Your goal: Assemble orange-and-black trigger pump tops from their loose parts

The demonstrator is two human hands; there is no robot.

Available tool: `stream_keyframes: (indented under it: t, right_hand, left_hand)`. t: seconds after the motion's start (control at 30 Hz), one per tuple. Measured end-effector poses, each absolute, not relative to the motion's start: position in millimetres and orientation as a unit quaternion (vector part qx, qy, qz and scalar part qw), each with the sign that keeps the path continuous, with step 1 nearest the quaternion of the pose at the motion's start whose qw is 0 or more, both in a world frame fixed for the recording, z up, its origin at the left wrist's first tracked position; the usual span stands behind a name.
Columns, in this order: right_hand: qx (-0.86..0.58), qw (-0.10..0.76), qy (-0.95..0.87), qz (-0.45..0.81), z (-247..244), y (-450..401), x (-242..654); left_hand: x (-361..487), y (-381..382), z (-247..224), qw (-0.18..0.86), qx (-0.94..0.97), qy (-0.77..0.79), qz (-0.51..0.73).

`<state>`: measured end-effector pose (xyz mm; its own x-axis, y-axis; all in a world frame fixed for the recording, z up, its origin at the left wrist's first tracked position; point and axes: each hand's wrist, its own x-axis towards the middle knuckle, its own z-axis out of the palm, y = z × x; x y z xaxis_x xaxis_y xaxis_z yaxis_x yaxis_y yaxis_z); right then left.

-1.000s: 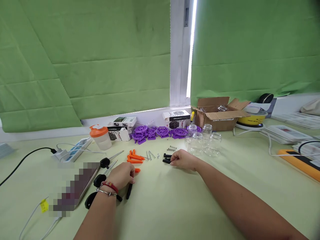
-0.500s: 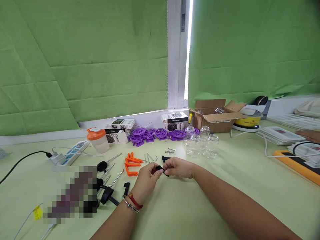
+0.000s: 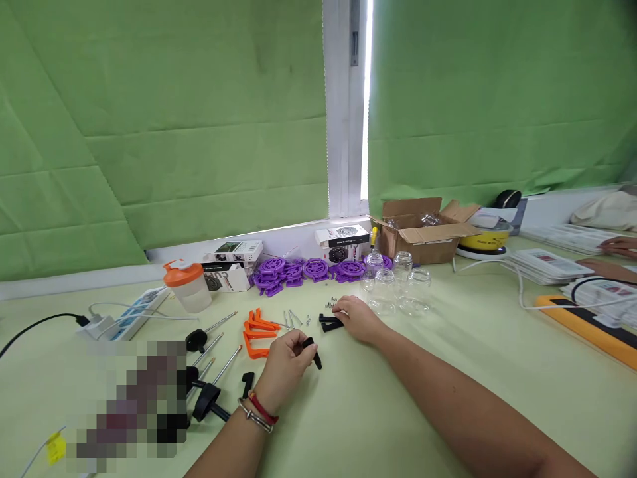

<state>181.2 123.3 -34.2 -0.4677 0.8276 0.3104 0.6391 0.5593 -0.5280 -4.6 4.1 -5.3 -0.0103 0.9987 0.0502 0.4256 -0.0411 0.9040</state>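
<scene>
Pinched between the thumb and fingers of my left hand (image 3: 288, 365) is a small black plastic part (image 3: 313, 353). My right hand (image 3: 359, 318) reaches over the springs (image 3: 331, 304), its fingers closed at them; whether they grip a spring is hidden. Just below those fingers lie black parts (image 3: 328, 323). Orange brackets (image 3: 256, 332) rest left of centre, beside silver screws (image 3: 291, 318). Another black part (image 3: 247, 384) lies by my left wrist. Farther left are black knobs with metal rods (image 3: 206, 400).
Purple discs (image 3: 316, 269), glass jars (image 3: 384, 292) and an open cardboard box (image 3: 430, 242) line the back. An orange-lidded shaker (image 3: 188, 285) and power strip (image 3: 142, 313) stand left. At right are an orange-edged device (image 3: 587, 325), paper stacks (image 3: 547, 265) and another person's hands (image 3: 622, 245).
My right hand has left the black part and moved up and right to the springs. My left hand keeps the part, now tilted downward. The view has shifted slightly.
</scene>
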Motion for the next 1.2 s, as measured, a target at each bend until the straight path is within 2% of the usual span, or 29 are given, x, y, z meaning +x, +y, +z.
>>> stream_keyframes:
  t: [0.17, 0.6, 0.83, 1.2]
  right_hand:
    - [-0.434, 0.253, -0.844, 0.187, -38.3, 124.0, 181.2]
    - [-0.45, 0.284, -0.822, 0.2, -33.1, 129.9, 180.9]
    - [-0.437, 0.238, -0.832, 0.246, -35.1, 145.5, 175.7]
    - [-0.444, 0.223, -0.838, 0.223, -30.0, 143.5, 175.1]
  left_hand:
    - [-4.8, 3.9, -4.4, 0.359, 0.61, 0.59, 0.388]
    - [-6.9, 4.6, -5.5, 0.336, 0.637, 0.584, 0.375]
    - [-3.1, 0.5, -3.0, 0.332, 0.659, 0.572, 0.358]
    - [-2.8, 1.9, -6.8, 0.376, 0.671, 0.527, 0.363]
